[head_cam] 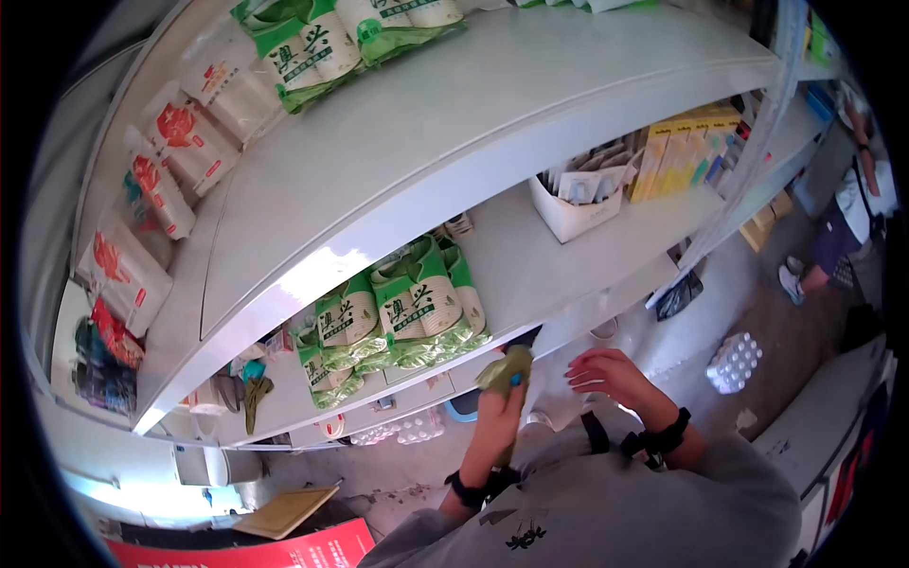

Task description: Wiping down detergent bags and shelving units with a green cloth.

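My left hand point(501, 408) grips a crumpled olive-green cloth point(505, 369) in front of the lower shelf's edge. A small blue spot shows by its thumb. To the right of it, my right hand point(611, 375) is raised in the air, fingers bent and slightly apart, with nothing in it. Black bands circle both wrists. Just beyond the cloth, green-and-white plastic-wrapped packs point(419, 305), apparently of stacked paper cups, stand on the lower shelf point(525, 270).
The upper shelf point(454, 128) juts out above, holding red-and-white bags point(188, 138) and more green packs point(312, 53). A white box of packets point(579, 209) stands near yellow boxes point(678, 156). A bottle pack point(735, 362) lies on the floor. Another person point(845, 206) is far right.
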A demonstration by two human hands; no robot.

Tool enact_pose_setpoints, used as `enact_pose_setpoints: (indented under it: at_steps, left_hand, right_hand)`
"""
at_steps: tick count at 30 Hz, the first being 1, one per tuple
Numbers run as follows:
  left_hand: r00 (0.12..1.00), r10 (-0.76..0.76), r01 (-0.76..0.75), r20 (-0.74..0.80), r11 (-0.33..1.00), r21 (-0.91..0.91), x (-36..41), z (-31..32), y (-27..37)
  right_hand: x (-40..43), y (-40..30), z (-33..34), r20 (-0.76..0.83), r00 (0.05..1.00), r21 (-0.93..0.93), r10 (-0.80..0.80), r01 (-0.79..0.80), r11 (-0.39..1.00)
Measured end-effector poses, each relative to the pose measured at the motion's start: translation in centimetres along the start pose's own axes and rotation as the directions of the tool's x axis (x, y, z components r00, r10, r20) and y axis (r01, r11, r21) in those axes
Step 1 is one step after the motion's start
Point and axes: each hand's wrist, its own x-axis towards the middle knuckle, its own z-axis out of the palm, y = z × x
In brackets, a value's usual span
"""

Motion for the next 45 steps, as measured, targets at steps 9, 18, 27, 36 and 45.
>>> enact_pose_setpoints:
  at_steps: [9,18,27,36,45]
  left_hand:
    - [0.739,0.199,-0.597,0.644,0.636,0.489,1.9,2.6,6.1]
    - [0.365,0.415,-0.234,0.834,0.907,-0.349,3.7,-11.0,16.5]
    - [0.810,0.548,-0.393,0.206,0.770,-0.502,15.0,-21.2,30.8]
    - [0.986,0.123,-0.073,-0.111,0.924,0.374,35.7,-18.5,29.4]
    - [0.950,0.054,0.114,-0.308,0.858,0.500,37.1,-14.0,29.4]
  right_hand:
    - [-0.7,2.0,4.2,0.259,0.962,0.679,-0.092,-0.113,0.726]
    - [0.0,-1.3,0.0,0.160,0.961,0.742,-0.224,0.033,0.670]
    - [0.3,-9.7,-6.8,0.378,0.908,0.735,-0.180,-0.176,0.655]
    - [-3.4,-11.6,-17.6,0.261,0.921,0.673,-0.289,0.041,0.738]
    - [-5.7,-14.6,-24.8,0.256,0.844,0.532,-0.471,0.283,0.798]
